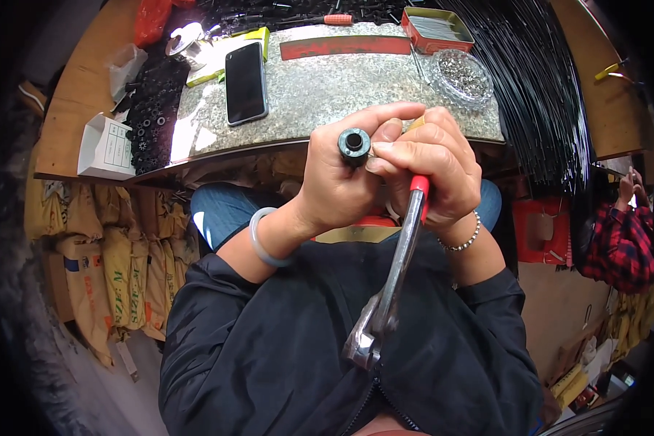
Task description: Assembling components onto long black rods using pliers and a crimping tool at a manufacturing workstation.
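My left hand is closed around a black tube-like part, whose round, hollow end faces up. Pliers with a red grip hang from my right hand, their metal jaws pointing down toward my jacket. The thumb and fingertips of that same hand pinch together beside the tube's end. Whatever small thing is between them is too hidden to name. Both hands meet just over the table's near edge.
A dark phone, a red strip and a clear dish of small metal pieces lie on the stone-patterned board. Long black rods fill the right side. An open white box stands left. Another person is at far right.
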`<state>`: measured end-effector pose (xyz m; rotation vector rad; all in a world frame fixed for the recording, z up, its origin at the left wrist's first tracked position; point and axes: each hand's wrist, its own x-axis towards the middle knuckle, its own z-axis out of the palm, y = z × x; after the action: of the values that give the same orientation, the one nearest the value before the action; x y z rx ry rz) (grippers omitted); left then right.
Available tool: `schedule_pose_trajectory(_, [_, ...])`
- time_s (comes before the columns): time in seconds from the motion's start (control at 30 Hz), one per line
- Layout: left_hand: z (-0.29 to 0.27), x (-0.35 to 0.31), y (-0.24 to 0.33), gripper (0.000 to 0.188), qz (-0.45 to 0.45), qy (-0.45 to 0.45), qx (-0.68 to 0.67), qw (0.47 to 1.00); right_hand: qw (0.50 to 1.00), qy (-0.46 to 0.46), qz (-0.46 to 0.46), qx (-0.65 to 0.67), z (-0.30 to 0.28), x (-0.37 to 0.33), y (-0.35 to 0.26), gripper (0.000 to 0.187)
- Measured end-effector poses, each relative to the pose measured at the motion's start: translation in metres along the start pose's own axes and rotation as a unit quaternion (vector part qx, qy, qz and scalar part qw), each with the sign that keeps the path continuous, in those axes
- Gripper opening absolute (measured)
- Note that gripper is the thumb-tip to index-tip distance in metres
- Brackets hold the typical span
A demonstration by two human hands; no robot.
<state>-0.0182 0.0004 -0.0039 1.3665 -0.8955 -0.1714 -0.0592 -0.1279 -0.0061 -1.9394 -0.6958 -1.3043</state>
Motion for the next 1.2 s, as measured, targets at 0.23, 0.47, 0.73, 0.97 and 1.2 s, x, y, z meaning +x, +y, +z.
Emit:
schedule_pose_trajectory(0.23, [-0.002,0.0,0.002,0.071,-0.016,-0.015,-0.006,1.0,1.0,0.017,-0.003,0.007,0.003,0.001,0.001,0.022])
schedule_pose_trajectory(0.47, [0.003,0.003,-0.002,0.064,-0.005,0.007,0.006,1.0,0.999,-0.015,-0.029,0.016,-0.003,0.007,0.008,0.021])
schedule_pose_trajectory(0.73, [-0.004,0.005,0.004,0.02,-0.018,0.061,0.0,0.998,0.909,-0.213,0.317,0.167,-0.028,0.034,0.0,0.032])
schedule_pose_trajectory(0.97, [-0.011,0.008,0.0,0.027,-0.038,0.102,-0.033,0.994,0.71,-0.413,0.515,0.247,-0.091,0.029,-0.023,0.04])
schedule_pose_trajectory(1.2, [-0.004,0.011,-0.005,0.031,-0.045,0.061,-0.007,0.997,0.719,-0.474,0.476,0.177,-0.093,0.05,-0.023,0.035])
